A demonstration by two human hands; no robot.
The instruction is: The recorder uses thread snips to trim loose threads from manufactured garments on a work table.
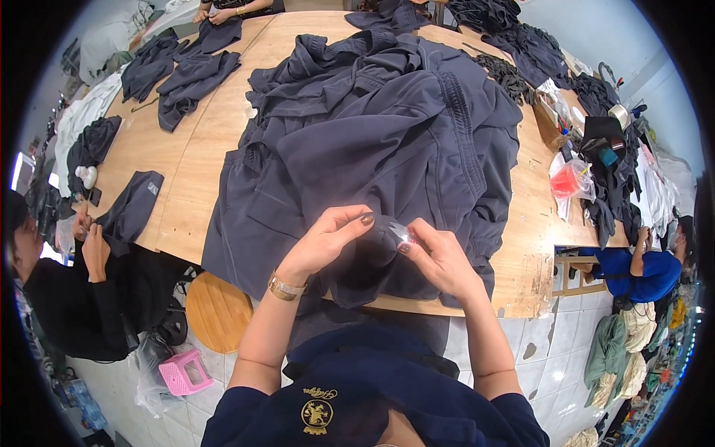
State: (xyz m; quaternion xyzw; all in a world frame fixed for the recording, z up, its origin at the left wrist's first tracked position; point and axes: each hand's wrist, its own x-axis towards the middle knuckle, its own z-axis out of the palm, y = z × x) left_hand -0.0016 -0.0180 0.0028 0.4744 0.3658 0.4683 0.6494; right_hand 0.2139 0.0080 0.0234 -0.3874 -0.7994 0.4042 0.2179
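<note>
We have both hands at the near edge of the wooden table (208, 141), working on the big heap of dark blue garments (372, 141) that covers its middle. Our left hand (328, 238) comes in from the near left with a gold bracelet (285, 287) on the wrist; its thumb and forefinger are pinched nearly closed on a fold of the dark cloth at the near end of the heap. Our right hand (439, 257) sits just beside it to the right, its fingers curled in and its thumb and forefinger nipped together on a small pale tag (402, 233). The tag lies between the two hands, right at the fold of cloth; whether it is fixed to the garment we cannot tell. The fingertips of the two hands are almost touching.

The heap spreads from the near edge of the table toward the far side, with an elastic waistband (460, 127) running along its right part. More dark pieces (186, 74) lie flat at the far left of the table, and another dark pile (521, 37) sits at the far right. A red-filled plastic bag (572, 181) lies near the right edge.

To the left a person in black (67, 298) holds a dark piece at the table's left edge. To the right a person in a blue top (640, 272) sits low beside the table. A round wooden stool (218, 311) and a small pink stool (185, 371) stand on the tiled floor at near left.
</note>
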